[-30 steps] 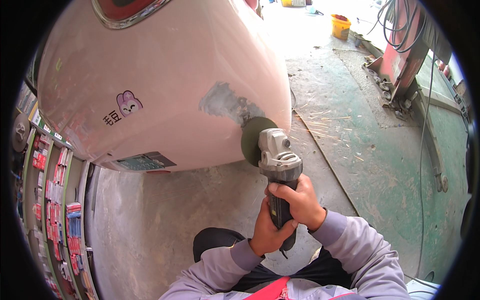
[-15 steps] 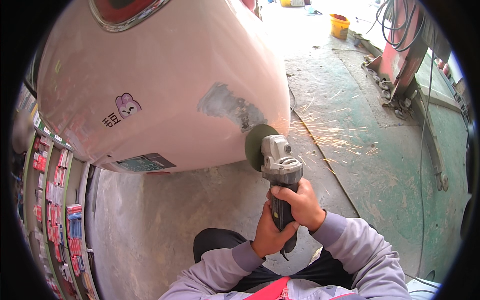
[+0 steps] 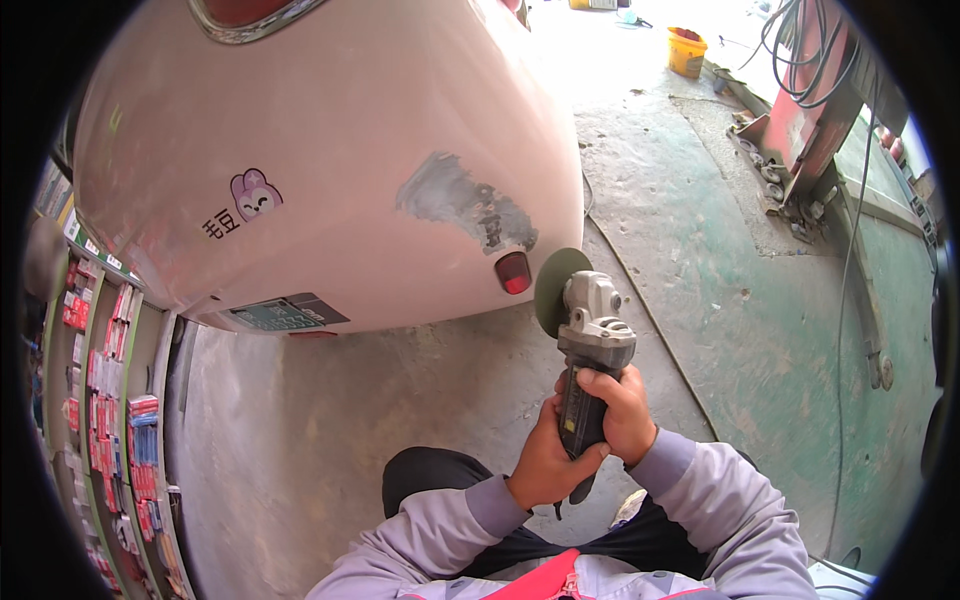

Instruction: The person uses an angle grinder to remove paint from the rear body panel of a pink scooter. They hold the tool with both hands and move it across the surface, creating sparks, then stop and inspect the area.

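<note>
Shelves [image 3: 105, 400]: left edge, rows of small red and blue packs.
Pink body panel [image 3: 330, 150]: upper left, grey sanded patch [image 3: 465, 205], red reflector [image 3: 513, 272].
Left hand [image 3: 548, 462]: fingers curled round grinder's handle.
Angle grinder [image 3: 590, 345]: frame centre, disc just beside the reflector.
Right hand [image 3: 625, 415]: fingers wrapped over the handle.
Yellow bucket [image 3: 687, 52]: top right, contents unclear.

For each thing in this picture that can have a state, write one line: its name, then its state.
Angle grinder: gripped by both hands, disc off the panel.
Left hand: closed on the grinder's handle.
Right hand: closed on the grinder's handle.
Pink car body: paint ground away in one grey patch.
Red reflector: intact, in place.
Yellow bucket: upright on the floor.
</note>
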Demonstrator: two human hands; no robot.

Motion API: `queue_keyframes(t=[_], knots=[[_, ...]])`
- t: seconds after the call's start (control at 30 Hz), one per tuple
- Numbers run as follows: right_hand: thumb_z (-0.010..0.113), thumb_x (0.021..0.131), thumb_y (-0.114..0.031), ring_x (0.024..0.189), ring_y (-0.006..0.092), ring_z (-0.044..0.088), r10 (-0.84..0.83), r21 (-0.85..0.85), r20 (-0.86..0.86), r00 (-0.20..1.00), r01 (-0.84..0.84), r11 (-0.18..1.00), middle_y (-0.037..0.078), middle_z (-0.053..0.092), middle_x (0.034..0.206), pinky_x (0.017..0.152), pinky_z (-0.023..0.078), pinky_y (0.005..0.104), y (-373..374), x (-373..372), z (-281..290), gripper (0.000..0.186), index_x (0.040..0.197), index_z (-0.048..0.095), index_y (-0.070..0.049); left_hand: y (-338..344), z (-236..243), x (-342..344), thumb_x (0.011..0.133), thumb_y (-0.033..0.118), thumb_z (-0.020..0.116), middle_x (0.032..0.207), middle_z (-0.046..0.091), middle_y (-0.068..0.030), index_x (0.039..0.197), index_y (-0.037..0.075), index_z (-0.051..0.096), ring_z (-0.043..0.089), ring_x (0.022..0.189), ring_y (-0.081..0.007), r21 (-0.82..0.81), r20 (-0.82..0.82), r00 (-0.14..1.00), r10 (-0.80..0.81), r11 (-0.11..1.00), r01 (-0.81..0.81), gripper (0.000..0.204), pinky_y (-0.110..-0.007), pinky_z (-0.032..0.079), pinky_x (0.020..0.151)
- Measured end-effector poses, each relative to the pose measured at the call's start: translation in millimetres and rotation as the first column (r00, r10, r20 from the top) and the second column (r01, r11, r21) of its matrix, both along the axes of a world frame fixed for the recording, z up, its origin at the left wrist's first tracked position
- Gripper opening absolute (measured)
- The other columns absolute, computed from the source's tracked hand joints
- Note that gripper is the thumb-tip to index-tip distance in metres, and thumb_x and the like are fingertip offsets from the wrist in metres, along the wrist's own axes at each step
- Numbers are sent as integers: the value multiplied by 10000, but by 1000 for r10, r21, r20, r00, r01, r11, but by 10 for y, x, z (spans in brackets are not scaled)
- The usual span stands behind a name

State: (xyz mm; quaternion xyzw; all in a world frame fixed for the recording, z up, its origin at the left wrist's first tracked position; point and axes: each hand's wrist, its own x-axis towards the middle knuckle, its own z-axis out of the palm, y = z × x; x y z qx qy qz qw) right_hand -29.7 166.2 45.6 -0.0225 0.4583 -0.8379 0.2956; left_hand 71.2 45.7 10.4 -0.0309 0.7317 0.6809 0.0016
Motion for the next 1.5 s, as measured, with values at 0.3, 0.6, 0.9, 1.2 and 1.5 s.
queue_keyframes(t=[0.3, 0.6, 0.9, 1.2, 1.5], knots=[[688, 935, -229, 744, 209, 703, -59, 63, 87, 994, 53, 997, 132, 706, 906, 695, 593, 354, 73, 33, -87, 350, 1142, 639, 49, 93, -41, -10, 868, 230, 831, 1330, 573, -187, 1491, -70, 341, 598, 1231, -263, -50, 86, 996, -4, 999, 9, 847, -395, 485, 1065], [692, 946, -234, 751, 198, 702, -52, 78, 72, 996, 46, 996, 126, 708, 903, 688, 590, 348, 83, 30, -91, 338, 1137, 642, 39, 91, -48, -24, 867, 234, 829, 1332, 574, -184, 1488, -73, 355, 598, 1234, -265, -46, 95, 995, -20, 999, 24, 839, -395, 483, 1073], [728, 940, -220, 737, 189, 691, -70, 129, 108, 992, 56, 990, 117, 698, 896, 680, 584, 349, 59, 38, -96, 317, 1120, 641, 27, 87, -100, -27, 880, 214, 812, 1328, 574, -175, 1472, -67, 377, 593, 1237, -255, 15, 84, 996, -35, 999, 34, 786, -392, 483, 1071], [781, 913, -181, 721, 190, 677, -101, 206, 272, 957, 44, 978, 86, 670, 861, 666, 575, 352, 28, 18, -182, 260, 1048, 639, -9, 77, -129, -95, 885, 191, 801, 1186, 641, -139, 1347, -71, 473, 648, 1085, -222, 244, 216, 971, -101, 969, 46, 624, -365, 536, 956], [754, 928, -203, 716, 187, 674, -97, 227, 182, 979, 54, 972, 91, 680, 868, 666, 565, 342, 40, -10, -178, 239, 1023, 660, -4, 82, -189, -131, 901, 175, 779, 1185, 622, -109, 1360, -53, 458, 637, 1055, -176, 201, 186, 976, -109, 977, 70, 605, -344, 550, 921]])
